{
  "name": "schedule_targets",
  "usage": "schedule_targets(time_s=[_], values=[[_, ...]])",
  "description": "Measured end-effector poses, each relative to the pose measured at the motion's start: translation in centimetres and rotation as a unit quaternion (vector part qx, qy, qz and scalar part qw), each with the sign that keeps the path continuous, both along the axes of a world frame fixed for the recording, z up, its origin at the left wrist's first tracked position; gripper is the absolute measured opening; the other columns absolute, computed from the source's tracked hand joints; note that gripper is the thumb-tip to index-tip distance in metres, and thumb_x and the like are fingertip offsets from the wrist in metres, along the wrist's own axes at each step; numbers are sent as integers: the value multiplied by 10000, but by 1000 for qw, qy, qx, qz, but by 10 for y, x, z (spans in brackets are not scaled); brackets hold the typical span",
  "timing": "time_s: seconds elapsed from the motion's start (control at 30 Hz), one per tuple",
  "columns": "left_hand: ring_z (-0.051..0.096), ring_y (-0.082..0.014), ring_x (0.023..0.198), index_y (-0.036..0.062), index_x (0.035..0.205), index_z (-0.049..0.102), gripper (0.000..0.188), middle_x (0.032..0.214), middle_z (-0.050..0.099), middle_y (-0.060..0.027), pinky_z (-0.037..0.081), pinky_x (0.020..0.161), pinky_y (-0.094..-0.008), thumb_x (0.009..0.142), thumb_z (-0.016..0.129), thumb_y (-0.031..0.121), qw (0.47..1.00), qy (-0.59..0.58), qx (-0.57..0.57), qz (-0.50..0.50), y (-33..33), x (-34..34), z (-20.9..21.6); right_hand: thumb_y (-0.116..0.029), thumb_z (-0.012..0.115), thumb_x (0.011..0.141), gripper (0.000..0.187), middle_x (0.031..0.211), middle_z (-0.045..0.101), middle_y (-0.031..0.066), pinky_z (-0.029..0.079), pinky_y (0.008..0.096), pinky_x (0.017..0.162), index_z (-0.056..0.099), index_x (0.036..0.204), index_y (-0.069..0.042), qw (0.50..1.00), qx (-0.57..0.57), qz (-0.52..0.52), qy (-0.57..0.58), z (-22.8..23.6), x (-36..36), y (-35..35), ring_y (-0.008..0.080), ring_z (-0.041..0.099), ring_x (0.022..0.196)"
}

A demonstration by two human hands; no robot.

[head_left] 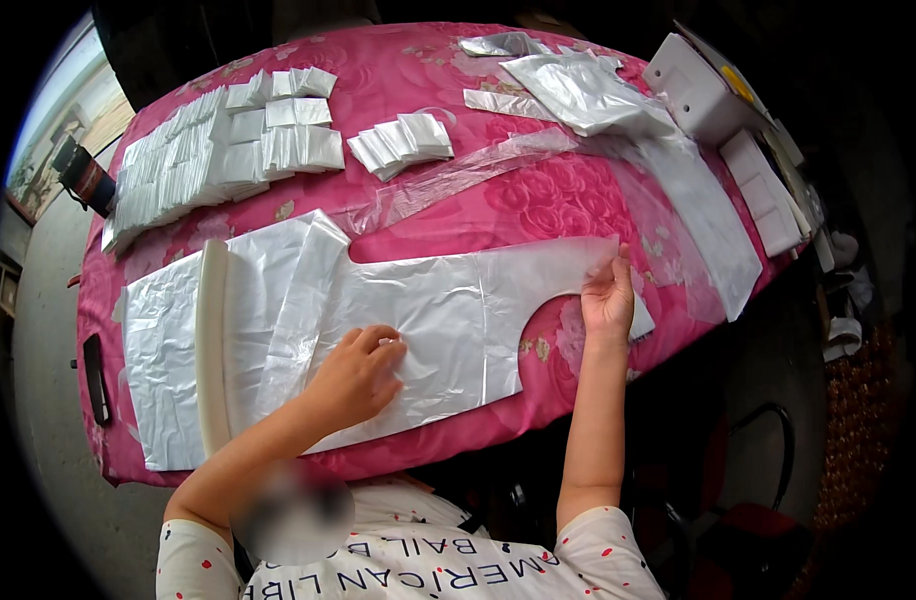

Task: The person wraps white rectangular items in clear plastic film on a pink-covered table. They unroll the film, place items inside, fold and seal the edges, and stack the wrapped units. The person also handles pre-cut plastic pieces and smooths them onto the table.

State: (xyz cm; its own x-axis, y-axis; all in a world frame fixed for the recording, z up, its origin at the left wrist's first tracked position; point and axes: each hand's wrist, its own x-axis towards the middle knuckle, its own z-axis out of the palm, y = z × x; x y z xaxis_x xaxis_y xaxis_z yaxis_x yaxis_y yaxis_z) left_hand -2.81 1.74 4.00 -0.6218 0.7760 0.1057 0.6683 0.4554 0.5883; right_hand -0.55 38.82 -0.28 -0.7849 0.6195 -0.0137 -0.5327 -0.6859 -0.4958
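A stack of flat white plastic vest bags (pixel 428 310) lies spread across the table in front of me. My right hand (pixel 609 295) pinches the handle strip of the top bag at its right end, beside the curved cutout. On the middle of the bag rests my left hand (pixel 358 378), its fingers bent and a little apart, touching the film. A long cream-coloured bar (pixel 212 340) lies across the left part of the bags. Near the bar, a crinkled fold of film (pixel 303 305) crosses the stack.
Several rows of folded white bags (pixel 193 160) stand at the back left, with a smaller row (pixel 402 145) beside them. Loose bags (pixel 593 90) lie at the back right near a white box (pixel 700 90). A black-handled object (pixel 96 380) sits at the left edge of the pink tablecloth (pixel 568 195).
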Motion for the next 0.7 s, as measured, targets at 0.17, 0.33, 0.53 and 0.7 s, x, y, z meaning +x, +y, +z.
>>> schedule_targets(time_s=[0.17, 0.33, 0.53, 0.7], values=[[479, -330, 1056, 67, 1100, 538, 407, 1161, 493, -105, 428, 890, -408, 718, 665, 126, 1000, 0, -19, -6, 2, -1, 0, -18, 534, 862, 326, 1158, 562, 90, 478, 292, 869, 513, 1186, -14, 978, 84, -156, -115, -5, 17, 45, 177, 557, 1038], [481, -329, 1064, 66, 1100, 538, 406, 1162, 493, -110, 430, 886, -411, 721, 666, 134, 1000, 2, -19, -9, 1, -1, 3, 6, 518, 857, 373, 1216, 530, 127, 449, 277, 886, 474, 1223, 64, 895, 284, -230, -257, -5, 37, 75, 186, 546, 1067], [486, -329, 1064, 68, 1095, 543, 394, 1166, 493, -113, 433, 880, -411, 725, 663, 133, 1000, 4, -18, -20, 5, -3, 7, 8, 539, 823, 386, 1206, 534, 162, 406, 320, 941, 495, 1204, 49, 762, 388, -303, -422, -3, 57, 92, 231, 522, 1101], [472, -337, 1077, 54, 1133, 516, 438, 1211, 476, -132, 416, 902, -413, 731, 665, 146, 1000, 22, -3, 9, 3, -2, -3, -22, 556, 784, 404, 1195, 528, 181, 340, 434, 998, 517, 1185, 5, 527, 735, -290, -313, 55, 25, -33, 350, 459, 1150]])
